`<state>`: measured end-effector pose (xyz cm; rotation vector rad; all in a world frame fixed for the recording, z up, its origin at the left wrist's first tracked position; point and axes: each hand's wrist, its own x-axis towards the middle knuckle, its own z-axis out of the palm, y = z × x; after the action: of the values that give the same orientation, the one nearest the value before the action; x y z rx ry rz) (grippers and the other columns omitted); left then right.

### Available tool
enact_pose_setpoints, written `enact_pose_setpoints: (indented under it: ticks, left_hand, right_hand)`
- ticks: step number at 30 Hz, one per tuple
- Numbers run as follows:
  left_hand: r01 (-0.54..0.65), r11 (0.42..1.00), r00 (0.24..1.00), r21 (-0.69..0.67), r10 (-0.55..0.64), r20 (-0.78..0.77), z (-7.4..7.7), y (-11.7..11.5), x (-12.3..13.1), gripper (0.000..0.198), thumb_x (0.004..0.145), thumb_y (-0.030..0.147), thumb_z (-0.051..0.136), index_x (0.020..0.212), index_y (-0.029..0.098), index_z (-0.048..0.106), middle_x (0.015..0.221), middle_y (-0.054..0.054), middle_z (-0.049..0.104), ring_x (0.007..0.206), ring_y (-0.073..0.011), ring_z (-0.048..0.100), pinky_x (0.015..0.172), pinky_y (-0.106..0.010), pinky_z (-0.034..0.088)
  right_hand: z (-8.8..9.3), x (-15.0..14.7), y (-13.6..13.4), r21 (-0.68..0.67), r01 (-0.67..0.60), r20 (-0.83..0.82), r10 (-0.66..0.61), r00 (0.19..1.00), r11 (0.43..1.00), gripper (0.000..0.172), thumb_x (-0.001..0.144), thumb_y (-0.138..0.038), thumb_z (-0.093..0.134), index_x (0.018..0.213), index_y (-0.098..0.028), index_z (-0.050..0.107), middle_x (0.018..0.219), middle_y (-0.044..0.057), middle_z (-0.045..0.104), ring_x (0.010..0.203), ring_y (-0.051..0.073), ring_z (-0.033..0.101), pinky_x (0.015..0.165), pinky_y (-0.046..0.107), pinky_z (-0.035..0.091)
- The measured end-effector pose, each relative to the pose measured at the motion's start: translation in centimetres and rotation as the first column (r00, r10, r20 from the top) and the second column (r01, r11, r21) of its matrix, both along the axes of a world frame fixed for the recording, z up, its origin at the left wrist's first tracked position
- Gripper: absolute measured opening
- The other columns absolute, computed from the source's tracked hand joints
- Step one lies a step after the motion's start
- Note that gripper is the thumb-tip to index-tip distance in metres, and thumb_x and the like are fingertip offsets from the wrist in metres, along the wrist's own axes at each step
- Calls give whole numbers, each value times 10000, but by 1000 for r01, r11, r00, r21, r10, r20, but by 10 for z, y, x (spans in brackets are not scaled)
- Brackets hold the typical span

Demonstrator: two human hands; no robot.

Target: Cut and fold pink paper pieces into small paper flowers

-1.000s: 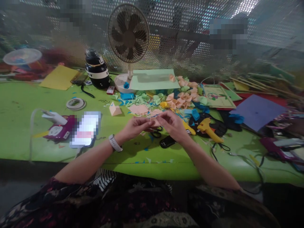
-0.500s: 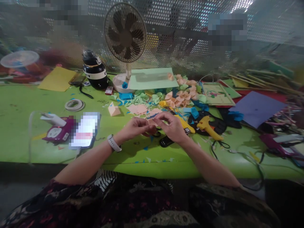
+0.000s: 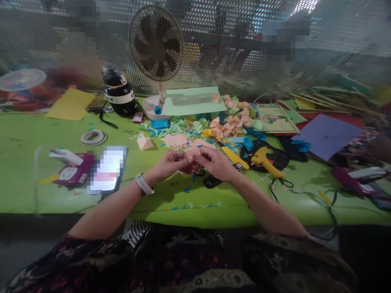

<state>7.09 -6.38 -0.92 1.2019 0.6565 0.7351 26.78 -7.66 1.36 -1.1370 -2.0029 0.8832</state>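
A small peach paper piece (image 3: 193,152) is pinched between my two hands above the green table (image 3: 171,195). My left hand (image 3: 171,163), with a white band on the wrist, grips its left side. On its other side, my right hand (image 3: 215,162) holds it between thumb and fingers. Just beyond the hands lie flat peach paper pieces (image 3: 174,141) and a heap of curled peach petals (image 3: 229,126). A black-handled tool (image 3: 211,181) lies partly under my right hand. To its right are a yellow cutter (image 3: 233,158) and a yellow glue gun (image 3: 266,162).
A fan (image 3: 156,44) and a black bottle (image 3: 119,93) stand at the back. At the left lie a lit phone (image 3: 108,169), a purple power block (image 3: 73,173) and a tape roll (image 3: 93,137). Purple paper (image 3: 326,136) and cables are at the right.
The peach piece now shows a broader flat face between my fingers. My hands have shifted slightly together, and the whole view has moved a little.
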Motion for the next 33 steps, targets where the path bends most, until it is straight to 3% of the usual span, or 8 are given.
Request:
enact_pose_setpoints:
  ticks: [5,11,14,21,25,28,33]
  left_hand:
    - [-36,999,998,2,36,-43,-1,3,-3,376,760,494,790,714,147,653,818,-106,784,697,-160,750,640,-248,602]
    - [-63,994,993,85,71,-93,-1,5,-6,362,796,496,754,742,150,661,771,-90,770,663,-152,737,601,-232,593]
    - [-90,989,992,119,100,-81,0,5,-5,345,799,478,754,754,158,636,787,-76,763,722,-173,750,601,-239,600]
    - [-245,963,968,114,249,-24,3,7,-5,369,730,484,809,780,156,647,759,-62,748,721,-177,748,544,-210,570]
    - [-425,902,905,77,424,21,4,16,-8,374,732,480,808,845,159,653,822,-65,761,748,-171,746,581,-224,576]
    - [-514,856,857,45,513,37,4,22,-10,321,765,432,792,864,165,644,851,-60,762,750,-163,744,598,-233,574]
    - [-592,805,804,24,589,86,6,27,-13,228,816,358,752,863,187,610,925,-47,757,798,-163,747,595,-230,562]
  right_hand:
    - [5,2,2,-136,-101,-91,89,992,985,500,925,-676,463,694,-233,467,651,-16,493,601,140,475,577,291,407]
    - [6,4,4,54,-34,41,32,999,998,403,976,-501,459,682,-225,451,657,-14,479,639,140,465,625,292,387]
    - [7,4,5,68,-45,56,41,998,997,380,973,-463,460,678,-223,449,667,-12,477,651,139,468,631,288,388]
    - [9,7,12,50,-34,39,32,999,998,357,954,-439,480,676,-214,493,671,-8,517,644,137,478,625,285,388]
    - [17,18,20,5,-6,184,5,983,1000,236,902,-374,554,762,-194,614,722,8,629,667,143,536,646,286,398]
    - [24,21,26,-62,-25,467,51,883,998,115,843,-275,597,807,-193,669,810,36,698,711,159,580,655,294,389]
    - [25,8,32,-125,-112,795,166,583,986,95,762,-284,668,787,-199,632,881,77,692,727,191,566,574,300,308]
